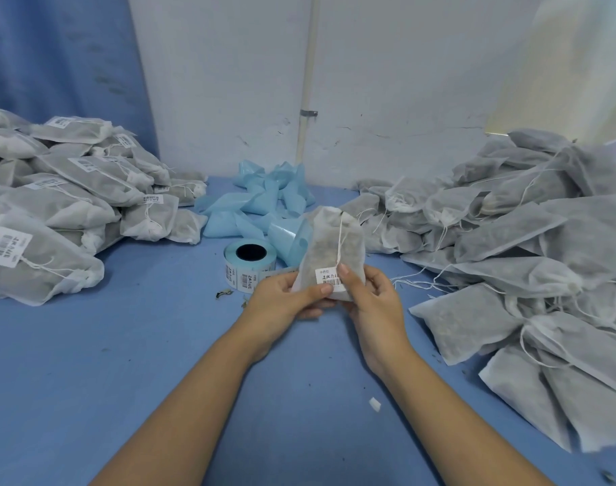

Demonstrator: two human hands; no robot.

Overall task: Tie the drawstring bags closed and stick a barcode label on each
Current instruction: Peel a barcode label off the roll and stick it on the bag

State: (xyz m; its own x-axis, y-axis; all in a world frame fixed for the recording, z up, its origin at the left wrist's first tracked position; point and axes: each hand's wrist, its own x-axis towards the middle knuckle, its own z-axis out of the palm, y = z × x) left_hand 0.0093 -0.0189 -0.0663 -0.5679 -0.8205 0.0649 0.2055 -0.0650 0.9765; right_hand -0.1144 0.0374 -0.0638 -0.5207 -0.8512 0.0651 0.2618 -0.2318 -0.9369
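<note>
Both hands hold one drawstring bag (331,240) upright above the blue tabletop (141,345). The left hand (285,296) fingers pinch its lower edge. The right hand (369,299) thumb presses the barcode label (329,279), fingers curled behind.

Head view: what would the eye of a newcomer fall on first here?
First, the bag held upright at centre by the left hand and right hand, with the right thumb on its label. Then the two heaps: the labelled pile at left and the pile without visible labels at right. Behind the hands lie a label roll and crumpled blue backing.
</note>
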